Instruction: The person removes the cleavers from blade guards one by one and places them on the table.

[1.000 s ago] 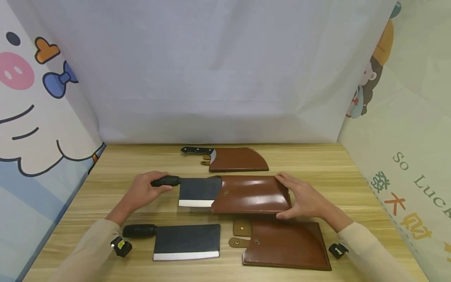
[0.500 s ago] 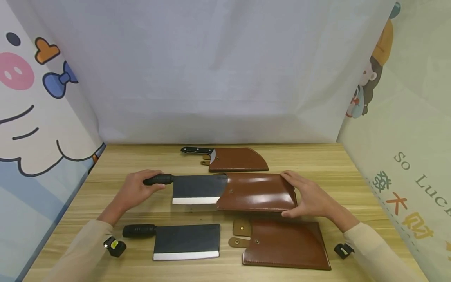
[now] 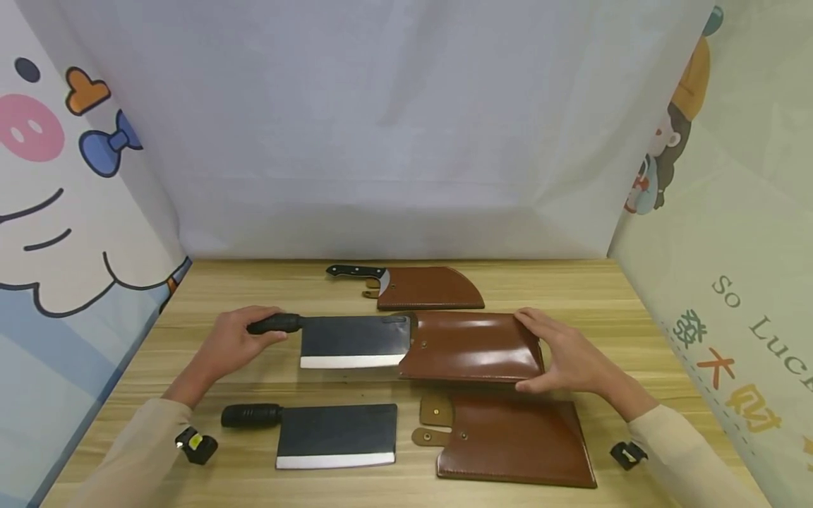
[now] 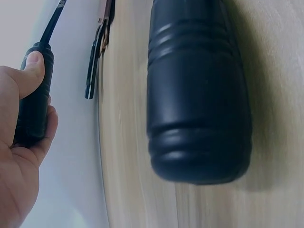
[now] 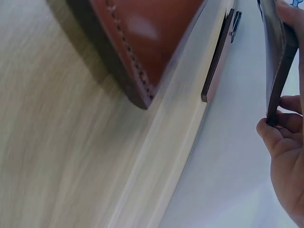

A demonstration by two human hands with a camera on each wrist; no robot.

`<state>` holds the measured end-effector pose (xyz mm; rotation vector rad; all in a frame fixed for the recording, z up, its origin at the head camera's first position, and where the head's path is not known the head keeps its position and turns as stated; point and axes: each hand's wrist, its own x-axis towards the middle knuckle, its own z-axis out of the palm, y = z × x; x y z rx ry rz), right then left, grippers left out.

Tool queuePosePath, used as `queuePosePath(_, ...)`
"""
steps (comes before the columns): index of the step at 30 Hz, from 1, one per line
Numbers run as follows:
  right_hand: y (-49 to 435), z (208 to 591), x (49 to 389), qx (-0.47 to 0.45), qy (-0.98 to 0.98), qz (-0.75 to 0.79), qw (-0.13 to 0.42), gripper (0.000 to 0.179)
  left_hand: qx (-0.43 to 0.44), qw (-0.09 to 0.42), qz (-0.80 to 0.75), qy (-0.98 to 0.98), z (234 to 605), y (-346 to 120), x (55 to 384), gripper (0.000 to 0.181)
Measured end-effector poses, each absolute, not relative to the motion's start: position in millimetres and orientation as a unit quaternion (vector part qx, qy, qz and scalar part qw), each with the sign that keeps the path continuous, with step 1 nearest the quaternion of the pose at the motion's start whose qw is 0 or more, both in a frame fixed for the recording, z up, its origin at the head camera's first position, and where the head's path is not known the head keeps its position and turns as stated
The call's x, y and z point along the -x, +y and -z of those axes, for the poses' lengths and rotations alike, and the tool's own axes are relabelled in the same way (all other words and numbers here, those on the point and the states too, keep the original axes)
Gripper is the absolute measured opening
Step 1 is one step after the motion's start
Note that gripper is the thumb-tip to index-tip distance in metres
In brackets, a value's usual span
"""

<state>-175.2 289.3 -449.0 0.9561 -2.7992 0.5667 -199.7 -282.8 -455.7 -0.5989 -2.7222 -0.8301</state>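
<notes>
My left hand grips the black handle of a cleaver, its fingers curled round it in the left wrist view too. The cleaver's dark blade, with a bright cutting edge, lies partly inside a glossy brown leather sheath; its far end is hidden there. My right hand holds the closed end of that sheath between thumb and fingers. Sheath and cleaver are held above the table. Nearer lies a second cleaver, bare, beside a second brown sheath with two strap tabs at its mouth.
At the back of the wooden table lies a knife with a riveted black handle, its blade in a brown sheath. A white cloth hangs behind the table. Printed panels stand at both sides.
My left hand has moved left with the cleaver, and more blade shows outside the sheath. The right hand and the sheath have shifted slightly right. The things on the table have stayed put.
</notes>
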Motion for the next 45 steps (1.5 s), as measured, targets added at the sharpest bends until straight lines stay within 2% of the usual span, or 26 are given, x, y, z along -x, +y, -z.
queuePosePath(13, 304, 443, 172, -0.304, -0.933, -0.179, 0.067, 0.117, 0.206, 0.123, 0.271, -0.932, 451, -295, 197, 0.045)
queuePosePath(19, 313, 444, 173, -0.299, -0.937, -0.169, 0.068, 0.117, 0.201, 0.108, 0.264, -0.937, 454, -298, 196, 0.046)
queuePosePath(39, 322, 448, 179, -0.287, -0.943, -0.167, 0.009, 0.115, 0.193, 0.057, 0.252, -0.947, 474, -301, 194, 0.049)
queuePosePath(45, 324, 448, 183, -0.282, -0.947, -0.155, -0.016, 0.116, 0.185, 0.024, 0.257, -0.948, 478, -303, 196, 0.052)
